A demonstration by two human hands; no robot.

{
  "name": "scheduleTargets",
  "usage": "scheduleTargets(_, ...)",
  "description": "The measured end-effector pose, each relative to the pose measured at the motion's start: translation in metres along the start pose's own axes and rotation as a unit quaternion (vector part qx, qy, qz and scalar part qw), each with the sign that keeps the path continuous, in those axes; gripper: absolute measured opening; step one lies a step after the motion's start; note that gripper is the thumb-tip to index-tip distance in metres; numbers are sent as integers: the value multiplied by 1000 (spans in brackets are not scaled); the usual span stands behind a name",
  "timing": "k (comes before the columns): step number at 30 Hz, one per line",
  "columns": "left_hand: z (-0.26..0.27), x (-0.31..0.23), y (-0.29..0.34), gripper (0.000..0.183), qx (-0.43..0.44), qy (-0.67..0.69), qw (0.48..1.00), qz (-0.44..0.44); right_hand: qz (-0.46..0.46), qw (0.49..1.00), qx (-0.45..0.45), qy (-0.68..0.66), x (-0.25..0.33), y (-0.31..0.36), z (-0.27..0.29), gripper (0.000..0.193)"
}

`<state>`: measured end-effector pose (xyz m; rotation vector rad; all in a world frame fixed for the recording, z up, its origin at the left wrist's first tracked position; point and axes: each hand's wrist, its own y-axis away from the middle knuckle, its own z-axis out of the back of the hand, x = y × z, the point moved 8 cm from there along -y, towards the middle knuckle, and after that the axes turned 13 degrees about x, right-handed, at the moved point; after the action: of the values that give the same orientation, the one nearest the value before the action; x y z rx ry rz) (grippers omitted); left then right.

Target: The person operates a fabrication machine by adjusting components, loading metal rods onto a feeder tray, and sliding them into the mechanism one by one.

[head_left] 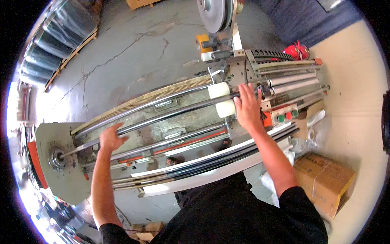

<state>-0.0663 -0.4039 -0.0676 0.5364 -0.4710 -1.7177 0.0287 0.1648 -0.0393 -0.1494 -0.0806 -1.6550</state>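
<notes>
Grey, cracked floor [134,49] spreads behind the machine [61,183], and dark wrapped rolls [57,36] stand at the far left on a wooden pallet [72,56]. Along the machine runs a long steel rod [178,112], which is the thing between the two hands. Its left end enters the round chuck [57,158] at the machine's left end, and toward the right it passes across a white roller [219,89].

Left hand [112,137] is at the rod, near the chuck; its fingers and thumb are apart, but I cannot tell if it grasps the rod or only rests there. Right hand [248,106] lies over the rod just beside the roller, with the fingers stretched out and not clenched.

Close to this right hand, on the machine's near edge, is a control box with green and red buttons [288,116]. Above the far edge rises a grey disc [213,15]. Several dark rods [227,160] lie along the near edge. Beyond the machine's near right corner, a cardboard box [323,179] stands.
</notes>
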Motion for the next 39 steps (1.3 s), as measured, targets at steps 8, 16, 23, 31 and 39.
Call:
scheduleTargets(8,10,-300,-45,83,12,-4,997,-82,42,997,21,-56,-12,2,4,57)
scheduleTargets(16,1,-403,-57,40,-80,21,987,-138,82,991,58,-85,-30,-4,21,48)
scheduleTargets(23,-14,-201,-45,43,-30,44,998,-37,-29,875,197,-441,-82,-136,-51,51)
scheduleTargets(31,-28,53,-27,83,65,8,993,98,-74,794,324,-509,-43,-159,-117,56)
scheduleTargets(39,-3,-131,-43,81,142,34,989,-1,-75,839,286,-457,-45,-154,-112,57)
